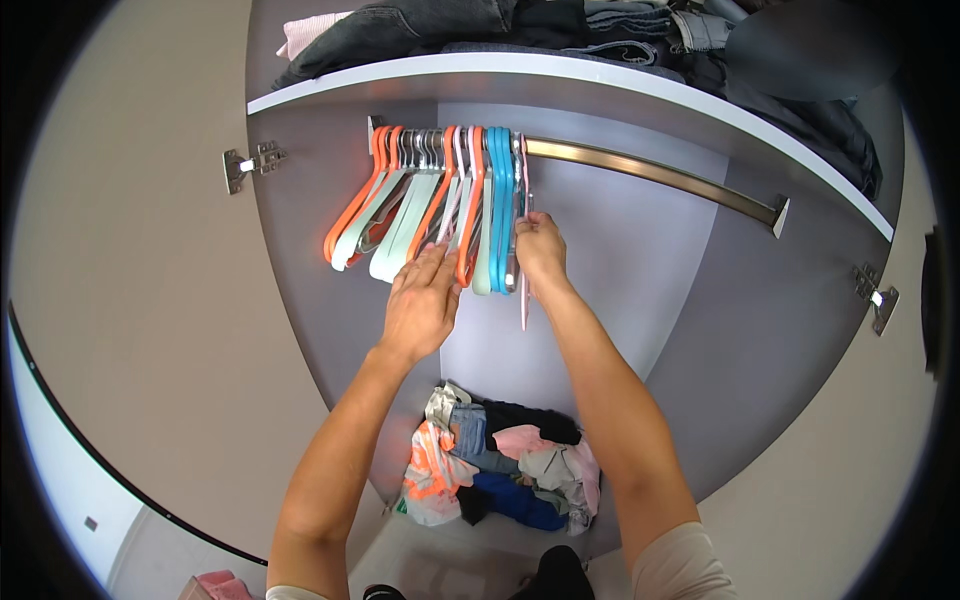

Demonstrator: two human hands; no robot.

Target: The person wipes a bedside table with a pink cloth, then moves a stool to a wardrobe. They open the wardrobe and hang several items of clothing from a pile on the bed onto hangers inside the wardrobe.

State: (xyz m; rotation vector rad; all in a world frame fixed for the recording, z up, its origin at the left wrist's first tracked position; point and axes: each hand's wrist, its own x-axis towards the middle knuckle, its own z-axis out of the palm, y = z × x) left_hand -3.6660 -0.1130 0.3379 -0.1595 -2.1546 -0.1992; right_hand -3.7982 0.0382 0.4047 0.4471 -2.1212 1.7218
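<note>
A row of empty clothes hangers hangs bunched at the left of a bronze-coloured closet rail [645, 171]. My left hand [421, 300] lies back up against the lower parts of the hangers, fingers stretched out, near an orange hanger [470, 225] and pale mint hangers [405, 232]. What its fingertips touch is partly hidden. At the right end of the row, my right hand [541, 247] is closed around a thin pink hanger [524, 307], seen nearly edge-on. Bright blue hangers [500, 217] hang just left of it.
Folded jeans and dark clothes [450, 26] fill the white-edged shelf [570, 67] above. A heap of mixed clothes [502, 465] lies on the wardrobe floor. Open doors [150, 262] with metal hinges [251, 165] flank both sides. A pink cloth [223, 585] shows at lower left.
</note>
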